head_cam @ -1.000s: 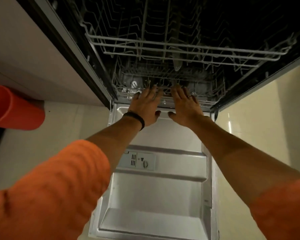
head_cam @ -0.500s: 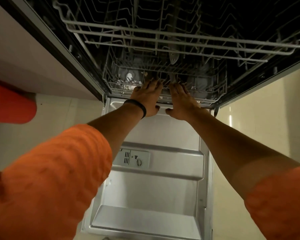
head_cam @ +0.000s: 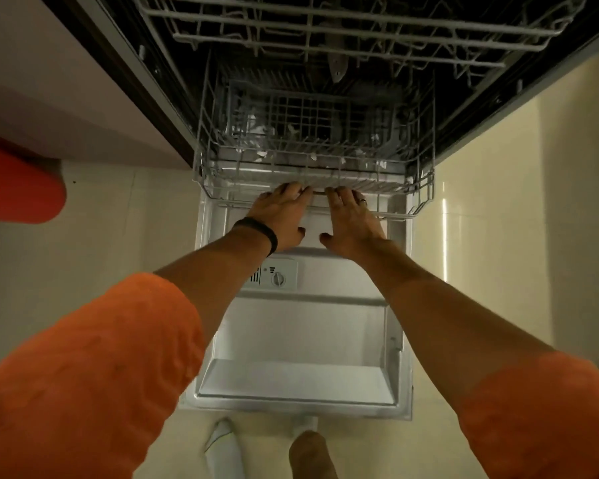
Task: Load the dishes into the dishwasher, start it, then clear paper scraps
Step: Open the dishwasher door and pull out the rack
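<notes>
The dishwasher door (head_cam: 298, 333) lies fully open and flat, its detergent dispenser (head_cam: 277, 274) facing up between the person's forearms. Both hands reach to the far end of the door and meet at the front rim of the lower rack (head_cam: 426, 188), whose front edge stands out just past the dishwasher opening, over the door. The left hand (head_cam: 281, 216), with a dark wristband (head_cam: 256, 229), and the right hand (head_cam: 353, 219), with a ring (head_cam: 361, 201), sit side by side, nearly touching. On each hand the fingers (head_cam: 291, 188) curl over the rack's front wire and grip it, the fingertips hidden behind it. No dishes show in the lower rack, only small white bits (head_cam: 261, 154) scattered across its bottom. The upper rack (head_cam: 325, 29) hangs above, farther in. An orange cylinder (head_cam: 18, 184) lies at the left over the pale floor (head_cam: 481, 202).
</notes>
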